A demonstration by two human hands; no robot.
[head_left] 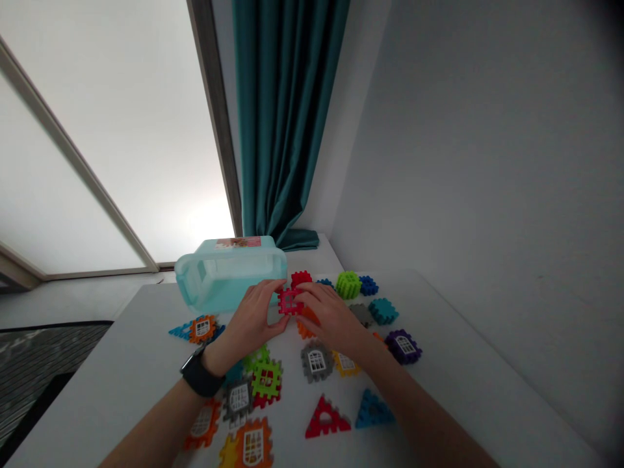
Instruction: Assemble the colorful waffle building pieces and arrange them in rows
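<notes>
Between my two hands, above the white table, is a pink-red square building tile [289, 301] with toothed edges. My left hand [256, 314], with a dark watch on its wrist, grips the tile's left side between thumb and fingers. My right hand [327, 313] has its fingers on the right side of the same tile. Just behind it is another red toothed piece [301, 278]. An orange piece [306, 324] lies partly hidden under my right hand. Closer to me are a grey tile with a white window [316, 361] and a green tile [267, 379].
An aqua plastic box [229, 296] lies on its side at the back left. Stacked pieces, lime green [348, 285], teal [383, 311] and purple [403, 346], stand to the right. A red triangle [326, 418] and blue triangle [373, 408] lie in front. A teal curtain [287, 117] hangs behind.
</notes>
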